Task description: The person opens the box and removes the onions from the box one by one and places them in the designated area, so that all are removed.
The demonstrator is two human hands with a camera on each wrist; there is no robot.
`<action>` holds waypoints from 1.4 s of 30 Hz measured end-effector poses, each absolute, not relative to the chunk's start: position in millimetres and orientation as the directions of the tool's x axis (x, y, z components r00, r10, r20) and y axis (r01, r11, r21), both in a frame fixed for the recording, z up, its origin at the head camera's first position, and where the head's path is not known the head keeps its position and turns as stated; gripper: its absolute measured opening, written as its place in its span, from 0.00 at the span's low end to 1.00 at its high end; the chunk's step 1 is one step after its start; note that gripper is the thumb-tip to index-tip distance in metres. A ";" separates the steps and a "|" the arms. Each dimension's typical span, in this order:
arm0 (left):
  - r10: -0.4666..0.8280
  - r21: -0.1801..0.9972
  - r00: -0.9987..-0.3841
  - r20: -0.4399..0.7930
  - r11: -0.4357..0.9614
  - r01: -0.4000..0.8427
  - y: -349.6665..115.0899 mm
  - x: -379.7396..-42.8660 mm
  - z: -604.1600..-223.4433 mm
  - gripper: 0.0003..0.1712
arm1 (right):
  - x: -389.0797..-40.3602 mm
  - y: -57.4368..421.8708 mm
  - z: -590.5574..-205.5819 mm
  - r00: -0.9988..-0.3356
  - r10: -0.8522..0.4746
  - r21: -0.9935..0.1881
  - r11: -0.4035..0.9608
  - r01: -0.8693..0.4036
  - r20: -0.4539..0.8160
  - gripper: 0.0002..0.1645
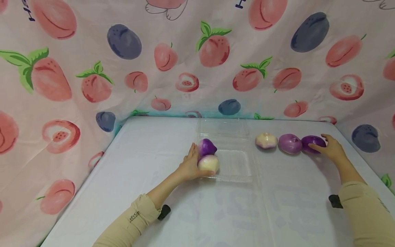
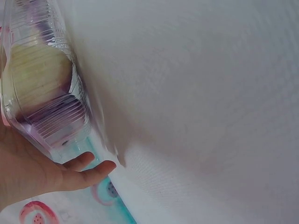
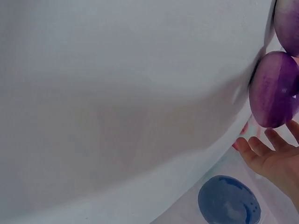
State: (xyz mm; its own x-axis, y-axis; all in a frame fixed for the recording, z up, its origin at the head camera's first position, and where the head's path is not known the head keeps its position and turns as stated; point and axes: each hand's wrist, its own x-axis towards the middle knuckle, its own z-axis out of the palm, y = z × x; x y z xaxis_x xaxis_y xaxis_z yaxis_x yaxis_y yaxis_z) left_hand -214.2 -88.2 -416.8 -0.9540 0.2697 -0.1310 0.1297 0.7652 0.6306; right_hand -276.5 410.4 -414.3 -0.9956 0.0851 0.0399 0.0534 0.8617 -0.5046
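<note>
A clear plastic clamshell box (image 1: 234, 176) lies with its lid folded back. Along its left side sit a dark purple onion (image 1: 206, 147) and a white-and-purple onion (image 1: 209, 164). My left hand (image 1: 189, 166) rests against the box's left side, its thumb along the front edge. In the left wrist view two straight fingers (image 2: 91, 176) reach past the box wall. At the right, my right hand (image 1: 333, 149) holds the end onion (image 1: 311, 143), dark purple, between thumb and fingers. That onion lies on the table; several other fingers spread loosely beside it in the right wrist view.
Left of the held onion stand a lighter purple onion (image 1: 290, 144) and a whitish onion (image 1: 266, 141), in a row. A white cloth covers the table (image 1: 148, 144). Fruit-printed fabric (image 1: 185, 55) hangs behind and at both sides.
</note>
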 end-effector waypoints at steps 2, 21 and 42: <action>0.269 0.628 -0.954 -0.132 0.767 0.130 -87.7 -214.2 -416.5 0.71 | -275.6 410.9 -414.1 -0.995 0.090 -0.508 0.859 0.054 0.047 0.49; 0.264 0.630 -0.955 -0.136 0.767 0.122 -85.6 -216.2 -415.7 0.71 | -272.0 379.5 -403.6 -0.919 0.181 -0.583 0.810 -0.062 0.349 0.31; 0.259 0.622 -0.956 -0.138 0.774 0.120 -87.3 -213.9 -414.1 0.71 | -272.2 301.9 -373.5 -0.894 0.050 -0.666 0.686 -0.294 0.446 0.26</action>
State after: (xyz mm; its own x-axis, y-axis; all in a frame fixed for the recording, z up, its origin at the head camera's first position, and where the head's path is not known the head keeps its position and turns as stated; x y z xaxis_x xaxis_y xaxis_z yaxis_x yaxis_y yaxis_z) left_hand -213.9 -87.3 -414.1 -0.9558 0.2595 -0.1384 0.1199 0.7736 0.6222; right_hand -272.2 301.9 -373.5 -0.8938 0.0498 0.4457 -0.2937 0.6860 -0.6657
